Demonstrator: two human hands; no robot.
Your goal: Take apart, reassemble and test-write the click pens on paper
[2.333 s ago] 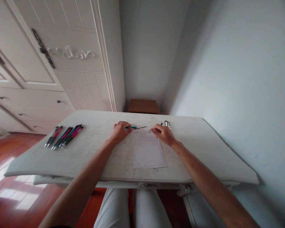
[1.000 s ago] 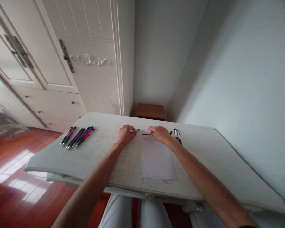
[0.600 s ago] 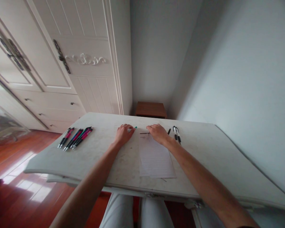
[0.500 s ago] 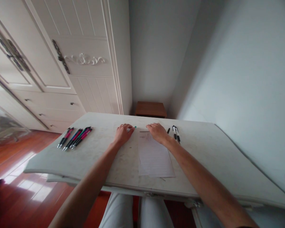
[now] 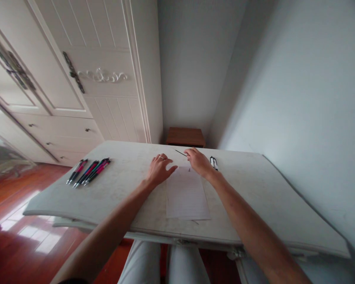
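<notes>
My left hand (image 5: 159,170) lies on the white table (image 5: 112,193) just left of a lined sheet of paper (image 5: 187,195). Its fingers are stretched out, the thumb points toward the sheet, and nothing shows in it. At the sheet's far edge my right hand (image 5: 198,161) is closed in a pinch on a thin dark pen refill (image 5: 181,152), which sticks out to the left, raised off the table. The green pen barrel from before is out of sight.
Several pink, blue and green pens (image 5: 88,172) lie in a row at the table's left. Two black-and-white pens (image 5: 213,162) lie just right of my right hand. A white wardrobe (image 5: 77,75) stands behind, a brown stool (image 5: 185,137) past the table, a wall on the right.
My right hand has lifted the thin refill up and away from my left hand. My left hand has spread flat, and the green pen tip no longer shows beside it.
</notes>
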